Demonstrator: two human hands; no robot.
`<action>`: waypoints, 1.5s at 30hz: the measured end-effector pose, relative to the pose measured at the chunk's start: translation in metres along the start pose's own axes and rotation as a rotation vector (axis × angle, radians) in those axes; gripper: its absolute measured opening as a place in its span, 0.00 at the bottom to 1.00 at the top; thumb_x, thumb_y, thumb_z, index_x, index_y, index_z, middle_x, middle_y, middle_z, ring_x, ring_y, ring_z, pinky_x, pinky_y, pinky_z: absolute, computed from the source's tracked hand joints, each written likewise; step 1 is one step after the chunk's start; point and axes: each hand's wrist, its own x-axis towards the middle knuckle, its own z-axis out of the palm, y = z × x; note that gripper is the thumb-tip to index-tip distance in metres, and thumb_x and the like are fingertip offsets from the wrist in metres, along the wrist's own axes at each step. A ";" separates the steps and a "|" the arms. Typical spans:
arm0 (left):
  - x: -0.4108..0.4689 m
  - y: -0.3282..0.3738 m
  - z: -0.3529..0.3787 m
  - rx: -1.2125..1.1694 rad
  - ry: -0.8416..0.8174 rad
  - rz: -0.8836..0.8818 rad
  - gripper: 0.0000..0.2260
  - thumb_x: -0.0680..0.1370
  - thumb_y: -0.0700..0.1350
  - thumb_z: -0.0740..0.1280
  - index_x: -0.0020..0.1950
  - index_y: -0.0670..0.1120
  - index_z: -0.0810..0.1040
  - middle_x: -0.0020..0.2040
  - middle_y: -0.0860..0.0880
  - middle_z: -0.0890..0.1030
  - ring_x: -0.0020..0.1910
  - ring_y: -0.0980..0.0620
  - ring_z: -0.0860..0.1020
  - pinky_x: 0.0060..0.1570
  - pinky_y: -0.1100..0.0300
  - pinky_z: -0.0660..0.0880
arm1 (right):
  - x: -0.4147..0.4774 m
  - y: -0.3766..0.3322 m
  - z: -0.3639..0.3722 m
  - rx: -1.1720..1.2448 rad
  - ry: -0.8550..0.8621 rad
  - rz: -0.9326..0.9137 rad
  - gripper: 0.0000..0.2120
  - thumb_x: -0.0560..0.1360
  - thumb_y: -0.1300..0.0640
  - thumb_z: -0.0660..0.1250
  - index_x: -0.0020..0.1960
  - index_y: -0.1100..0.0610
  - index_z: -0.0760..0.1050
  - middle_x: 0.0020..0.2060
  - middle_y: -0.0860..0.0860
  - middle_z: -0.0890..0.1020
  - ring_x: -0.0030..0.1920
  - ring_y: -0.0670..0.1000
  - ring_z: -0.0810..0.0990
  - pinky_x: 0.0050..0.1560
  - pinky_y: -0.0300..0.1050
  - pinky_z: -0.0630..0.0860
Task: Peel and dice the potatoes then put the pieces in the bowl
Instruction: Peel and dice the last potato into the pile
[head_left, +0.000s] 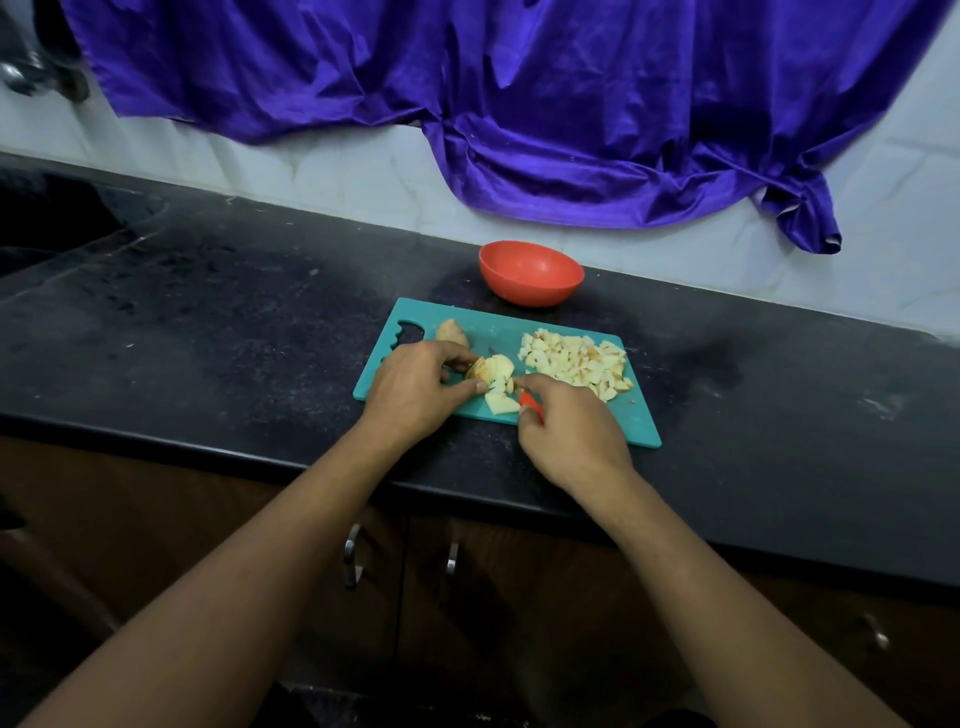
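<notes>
L hand (415, 389) pinches pale, part-sliced potato (500, 370) on teal plastic board (623, 413); R hand (571, 431) grips red-handled knife (531, 402), blade hidden.

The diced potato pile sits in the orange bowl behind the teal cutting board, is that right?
No. The head view shows the diced potato pile on the teal cutting board, not in the orange bowl, which does stand behind the board.
</notes>
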 end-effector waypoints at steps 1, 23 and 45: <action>0.000 0.000 0.000 0.004 0.003 0.004 0.19 0.75 0.56 0.76 0.65 0.54 0.82 0.56 0.57 0.84 0.47 0.60 0.76 0.50 0.57 0.77 | 0.001 -0.001 0.000 -0.008 -0.002 -0.002 0.21 0.82 0.50 0.63 0.75 0.44 0.72 0.58 0.47 0.83 0.51 0.51 0.81 0.48 0.48 0.78; -0.006 0.007 0.001 0.058 -0.069 0.201 0.13 0.73 0.61 0.75 0.50 0.54 0.84 0.44 0.58 0.79 0.43 0.61 0.76 0.39 0.61 0.70 | 0.002 0.020 0.004 0.492 0.019 0.136 0.18 0.82 0.55 0.65 0.71 0.45 0.76 0.34 0.50 0.83 0.31 0.51 0.77 0.36 0.56 0.79; -0.006 0.020 0.002 0.143 -0.014 0.099 0.12 0.77 0.56 0.73 0.59 0.57 0.85 0.55 0.57 0.85 0.51 0.56 0.80 0.49 0.52 0.79 | 0.015 0.011 -0.007 0.417 -0.099 0.167 0.14 0.82 0.54 0.65 0.66 0.45 0.79 0.35 0.49 0.84 0.34 0.51 0.82 0.42 0.55 0.82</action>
